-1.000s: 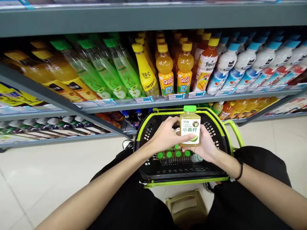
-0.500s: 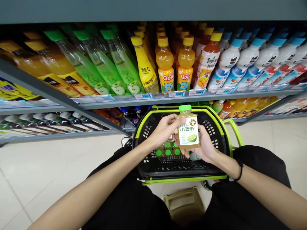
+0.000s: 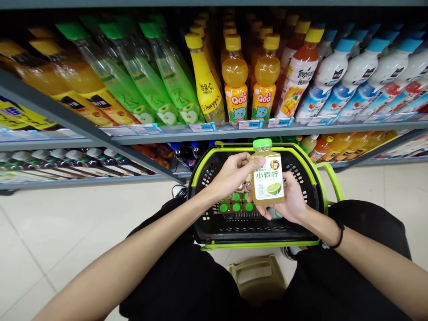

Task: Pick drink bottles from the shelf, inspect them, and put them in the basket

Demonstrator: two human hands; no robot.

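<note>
Both my hands hold one small juice bottle (image 3: 267,178) upright above a black basket with lime-green trim (image 3: 309,178). The bottle has a green cap and a white label with a lime picture. My left hand (image 3: 232,176) pinches its upper left side. My right hand (image 3: 290,200) cups it from behind and below. Several more green-capped bottles (image 3: 236,206) stand in the basket under my hands.
A grey shelf (image 3: 214,131) right behind the basket carries green, yellow, orange and white drink bottles (image 3: 234,76). A lower shelf (image 3: 83,178) at the left holds dark bottles. A small tan stool (image 3: 259,278) shows between my knees on the pale tiled floor.
The bottle has risen slightly and tilted a little in my hands. My view has tipped up and moved closer to the shelf.
</note>
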